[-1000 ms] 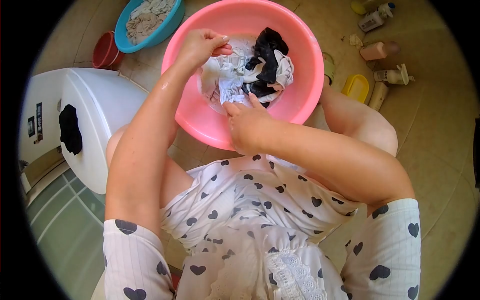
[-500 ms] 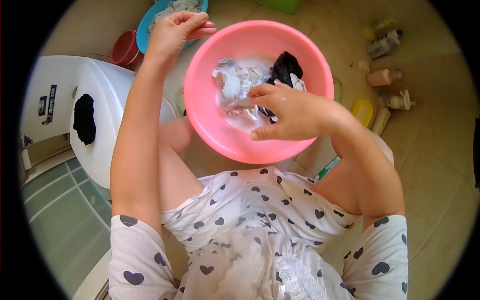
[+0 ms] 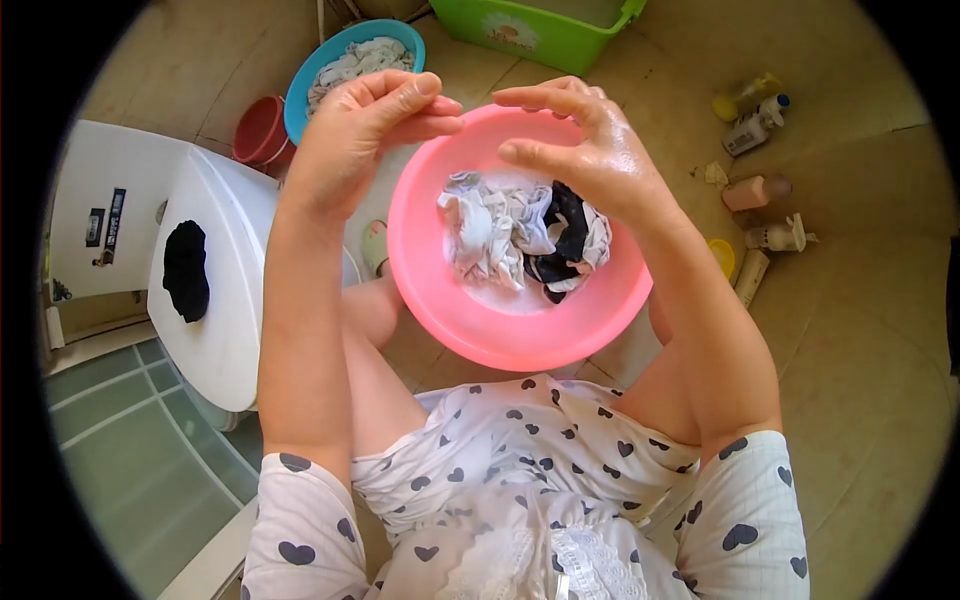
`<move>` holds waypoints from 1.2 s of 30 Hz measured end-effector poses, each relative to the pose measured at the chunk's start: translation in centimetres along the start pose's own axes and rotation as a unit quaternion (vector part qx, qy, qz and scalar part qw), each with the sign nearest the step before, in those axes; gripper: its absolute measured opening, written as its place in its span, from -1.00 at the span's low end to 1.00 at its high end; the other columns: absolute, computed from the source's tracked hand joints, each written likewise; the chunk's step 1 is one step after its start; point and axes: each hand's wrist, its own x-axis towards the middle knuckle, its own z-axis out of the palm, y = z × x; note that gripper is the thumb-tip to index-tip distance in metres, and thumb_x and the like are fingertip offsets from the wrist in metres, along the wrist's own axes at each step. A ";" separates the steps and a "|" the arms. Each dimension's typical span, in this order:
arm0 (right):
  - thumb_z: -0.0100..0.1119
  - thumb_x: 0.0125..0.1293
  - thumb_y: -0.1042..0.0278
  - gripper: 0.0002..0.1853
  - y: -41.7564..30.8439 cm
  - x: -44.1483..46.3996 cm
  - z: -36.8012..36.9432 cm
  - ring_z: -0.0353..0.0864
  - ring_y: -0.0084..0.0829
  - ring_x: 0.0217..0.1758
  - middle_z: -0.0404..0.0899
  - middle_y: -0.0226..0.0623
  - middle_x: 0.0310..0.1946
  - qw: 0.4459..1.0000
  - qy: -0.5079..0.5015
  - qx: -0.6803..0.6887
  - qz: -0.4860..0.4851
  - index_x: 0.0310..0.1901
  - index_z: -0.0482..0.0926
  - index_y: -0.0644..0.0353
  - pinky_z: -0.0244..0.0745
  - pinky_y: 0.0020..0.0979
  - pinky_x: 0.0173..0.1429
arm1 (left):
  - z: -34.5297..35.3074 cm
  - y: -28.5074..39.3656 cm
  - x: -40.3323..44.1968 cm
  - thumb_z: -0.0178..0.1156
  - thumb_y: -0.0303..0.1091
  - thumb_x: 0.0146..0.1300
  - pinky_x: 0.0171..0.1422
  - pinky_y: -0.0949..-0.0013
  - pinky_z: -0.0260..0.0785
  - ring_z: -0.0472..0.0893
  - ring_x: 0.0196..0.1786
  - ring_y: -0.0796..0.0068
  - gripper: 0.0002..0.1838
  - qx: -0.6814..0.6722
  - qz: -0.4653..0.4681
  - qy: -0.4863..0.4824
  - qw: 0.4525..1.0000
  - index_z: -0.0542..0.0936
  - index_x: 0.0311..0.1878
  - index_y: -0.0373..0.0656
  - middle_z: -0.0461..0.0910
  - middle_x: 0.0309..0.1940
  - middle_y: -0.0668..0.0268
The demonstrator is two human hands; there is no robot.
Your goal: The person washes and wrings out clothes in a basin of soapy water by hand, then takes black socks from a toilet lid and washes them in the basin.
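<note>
A pink basin (image 3: 430, 310) stands on the floor in front of my knees. White cloths (image 3: 490, 235) lie wet in its shallow, sudsy water, with a black cloth (image 3: 572, 225) at their right. My left hand (image 3: 375, 135) is raised above the basin's upper left rim. Its thumb and fingers are pinched together; whatever may be between them is too small to make out. Opposite it, over the upper right of the basin, my right hand (image 3: 590, 145) has its thumb and fingers apart and holds nothing. Neither hand touches the cloths.
A blue basin (image 3: 300, 95) of pale cloths and a red bucket (image 3: 262, 130) are at the upper left. A green tub (image 3: 535, 30) stands at the top. Bottles (image 3: 755, 125) line the right. A black cloth (image 3: 186, 270) lies on a white surface (image 3: 215, 350) at the left.
My right hand has lifted away from the cloths and risen toward my left hand, its fingers spread. My left hand rose off the basin, still pinched. The view has shifted, showing more of the green tub.
</note>
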 end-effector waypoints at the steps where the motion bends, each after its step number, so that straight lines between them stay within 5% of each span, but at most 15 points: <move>1: 0.40 -0.05 0.08 -0.51 -0.1 0.2 0.1 0.33 -0.24 0.14 0.49 -0.25 -0.09 1.000 -0.020 0.002 0.000 -0.03 0.63 0.04 0.24 -0.25 0.26 | 0.1 -0.1 0.1 0.19 -0.28 0.28 -0.02 0.48 0.50 0.68 -0.27 0.51 -0.81 -0.020 -0.007 -0.015 1.000 0.58 -0.20 -0.21 0.66 -0.30 0.22; 6: 0.43 -0.09 0.08 -0.43 0.2 0.4 1.4 0.28 -0.18 0.16 0.44 -0.15 -0.03 0.997 -0.075 0.015 -0.019 0.02 0.60 0.05 0.23 -0.24 0.28 | 1.1 -1.0 0.1 0.20 -0.24 0.28 -0.05 0.49 0.51 0.68 -0.29 0.52 -0.79 -0.054 -0.038 -0.038 0.997 0.56 -0.22 -0.21 0.66 -0.31 0.20; 13: 0.40 -0.02 0.21 -0.73 -1.2 0.9 0.6 0.50 -0.40 -0.29 0.55 -0.28 -0.48 0.990 -0.055 0.115 0.067 -0.50 0.64 0.29 0.39 -0.36 -0.20 | 1.5 -1.0 0.4 0.20 -0.26 0.28 -0.05 0.50 0.51 0.68 -0.28 0.50 -0.81 -0.052 -0.032 -0.051 0.997 0.56 -0.27 -0.21 0.66 -0.31 0.18; 16: 0.40 -0.01 0.26 -0.75 -0.2 1.0 0.3 0.49 -0.48 -0.41 0.54 -0.29 -0.51 0.998 -0.028 0.051 0.038 -0.48 0.65 0.30 0.38 -0.44 -0.31 | 1.4 -1.2 0.3 0.20 -0.27 0.27 -0.05 0.49 0.51 0.68 -0.28 0.50 -0.81 -0.035 -0.030 -0.034 0.998 0.57 -0.27 -0.23 0.66 -0.33 0.18; 28: 0.34 0.10 0.22 -0.76 0.1 0.7 -1.1 0.51 -0.62 -0.39 0.57 -0.45 -0.49 0.950 -0.012 0.264 0.168 -0.36 0.66 0.25 0.41 -0.56 -0.26 | 1.4 -1.4 0.4 0.22 -0.28 0.26 -0.09 0.51 0.51 0.67 -0.30 0.51 -0.80 -0.016 -0.026 -0.005 1.000 0.58 -0.26 -0.25 0.66 -0.35 0.20; 36: 0.32 0.14 0.24 -0.78 -0.1 1.0 -2.3 0.52 -0.63 -0.42 0.59 -0.42 -0.47 0.937 0.043 0.283 0.198 -0.35 0.64 0.24 0.43 -0.56 -0.30 | 1.8 -1.5 0.6 0.23 -0.28 0.25 -0.10 0.52 0.51 0.67 -0.29 0.52 -0.79 -0.020 -0.023 0.004 1.000 0.59 -0.23 -0.25 0.66 -0.34 0.21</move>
